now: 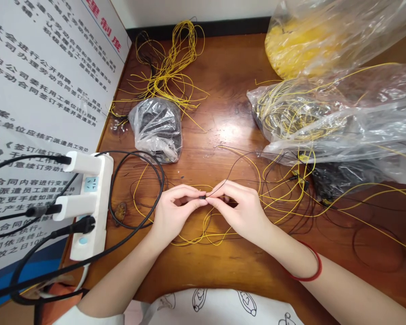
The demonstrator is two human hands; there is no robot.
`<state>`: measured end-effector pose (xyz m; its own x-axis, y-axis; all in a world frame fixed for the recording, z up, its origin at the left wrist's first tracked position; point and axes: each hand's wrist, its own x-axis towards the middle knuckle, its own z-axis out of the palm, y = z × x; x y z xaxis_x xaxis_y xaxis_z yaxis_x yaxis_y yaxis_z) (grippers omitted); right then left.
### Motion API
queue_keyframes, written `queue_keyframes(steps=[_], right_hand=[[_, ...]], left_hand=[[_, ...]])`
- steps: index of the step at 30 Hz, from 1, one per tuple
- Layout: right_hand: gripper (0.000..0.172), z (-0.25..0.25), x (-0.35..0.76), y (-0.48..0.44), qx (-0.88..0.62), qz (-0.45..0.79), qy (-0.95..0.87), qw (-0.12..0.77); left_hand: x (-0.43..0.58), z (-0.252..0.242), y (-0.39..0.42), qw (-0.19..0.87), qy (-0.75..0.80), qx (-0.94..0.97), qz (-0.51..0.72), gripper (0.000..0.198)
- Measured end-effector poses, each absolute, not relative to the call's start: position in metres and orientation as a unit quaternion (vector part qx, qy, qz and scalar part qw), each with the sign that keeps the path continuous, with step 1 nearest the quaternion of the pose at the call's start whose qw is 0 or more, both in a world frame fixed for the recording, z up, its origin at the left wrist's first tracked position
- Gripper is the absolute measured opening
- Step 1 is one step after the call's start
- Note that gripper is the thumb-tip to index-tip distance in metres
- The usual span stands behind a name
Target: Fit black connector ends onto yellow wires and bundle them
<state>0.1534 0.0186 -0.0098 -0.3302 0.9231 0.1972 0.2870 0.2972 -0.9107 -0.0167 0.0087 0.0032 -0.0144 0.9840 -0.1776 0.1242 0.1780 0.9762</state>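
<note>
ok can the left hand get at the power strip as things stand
Probably yes: the power strip is near the left hand, but looped black cable lies between and the fingers are pinching a small black connector.

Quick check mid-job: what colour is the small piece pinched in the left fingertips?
Black. The small piece shows best in the head view.

The connector [202, 197] is black (the wristband [320, 264], red).

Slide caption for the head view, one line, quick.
Left hand and right hand meet at a small black part over the wooden table, a yellow wire bundle lying beyond.
</note>
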Motion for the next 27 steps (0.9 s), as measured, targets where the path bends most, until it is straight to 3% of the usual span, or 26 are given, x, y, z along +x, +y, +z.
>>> queue_keyframes(steps=[5, 21, 27], right_hand=[[0.001, -0.0059, 0.1538, 0.0178, -0.452, 0.406, -0.686, 0.401], [0.011, -0.0062, 0.1516, 0.0147, -0.441, 0.350, -0.723, 0.401], [0.011, -0.0069, 0.1513, 0.0146, -0.442, 0.353, -0.722, 0.399]], left_hand=[[-0.0180, 0.0006, 0.0087, 0.527, 0.600, 0.428, 0.423, 0.009], [-0.0187, 0.0001, 0.0075, 0.531, 0.610, 0.440, 0.390, 0.019], [-0.0184, 0.0023, 0.0082, 0.540, 0.605, 0.428, 0.399, 0.015]])
